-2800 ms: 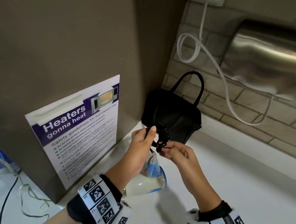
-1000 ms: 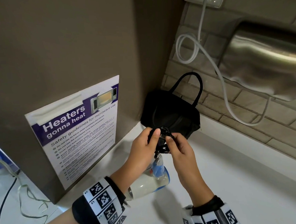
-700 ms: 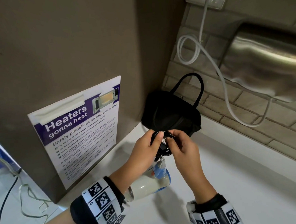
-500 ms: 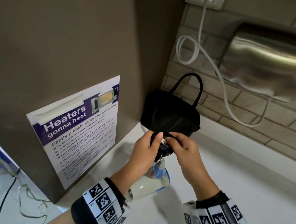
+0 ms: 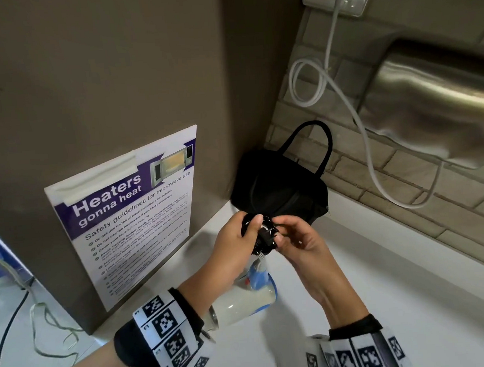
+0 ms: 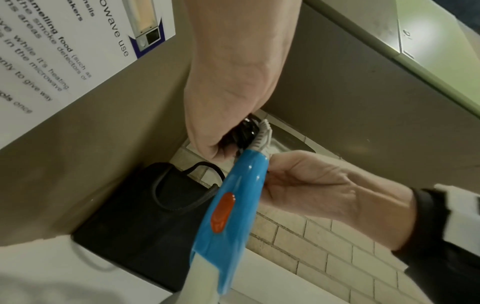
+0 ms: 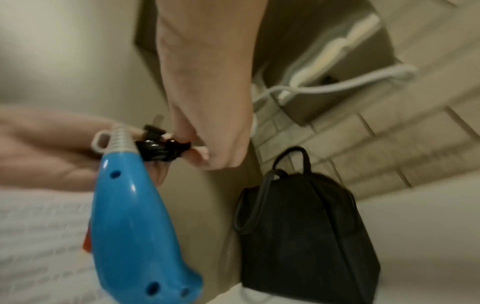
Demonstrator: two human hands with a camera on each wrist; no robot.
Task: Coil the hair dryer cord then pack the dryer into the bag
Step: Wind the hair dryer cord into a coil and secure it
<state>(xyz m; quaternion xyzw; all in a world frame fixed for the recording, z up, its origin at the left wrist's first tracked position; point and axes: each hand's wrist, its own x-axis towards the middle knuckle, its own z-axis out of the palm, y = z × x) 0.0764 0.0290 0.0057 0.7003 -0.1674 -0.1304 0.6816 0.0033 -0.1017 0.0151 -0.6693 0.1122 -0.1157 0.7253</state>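
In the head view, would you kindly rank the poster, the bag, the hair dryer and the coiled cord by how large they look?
1. Poster
2. Bag
3. Hair dryer, partly hidden by the left hand
4. Coiled cord, pinched between both hands; right hand

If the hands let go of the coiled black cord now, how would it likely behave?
The coiled cord looks springy: both the left hand and right hand pinch it, so it would probably loosen. It hangs the hair dryer by its end, so it seems strong.
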